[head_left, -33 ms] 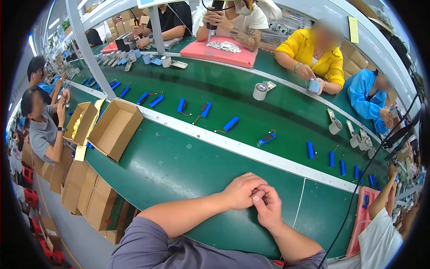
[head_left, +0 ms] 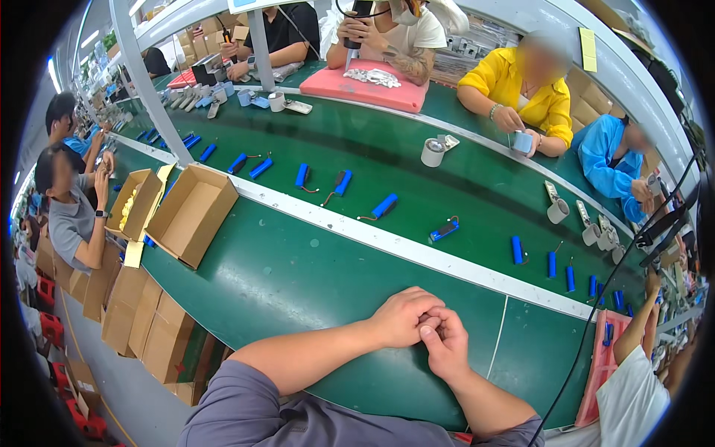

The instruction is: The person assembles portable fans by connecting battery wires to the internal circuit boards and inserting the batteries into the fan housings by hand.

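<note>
My left hand (head_left: 406, 318) and my right hand (head_left: 450, 344) are clasped together over the green worktop (head_left: 290, 287), fingers curled against each other. Nothing shows between them, though the inside of the clasp is hidden. Both forearms rest at the near side of the worktop. Beyond a pale strip (head_left: 357, 229), several blue battery packs with short wires lie spaced out on the green conveyor belt (head_left: 357, 156). One blue battery pack (head_left: 445, 230) lies across the strip ahead of my hands, out of reach of my fingers.
An open cardboard box (head_left: 186, 205) stands left on the worktop. A pink tray (head_left: 592, 380) lies right, beside a co-worker's arm. A black cable (head_left: 588, 320) hangs down at right. Across the belt, a person in yellow (head_left: 555, 100) handles a blue-grey cup-shaped part (head_left: 523, 142).
</note>
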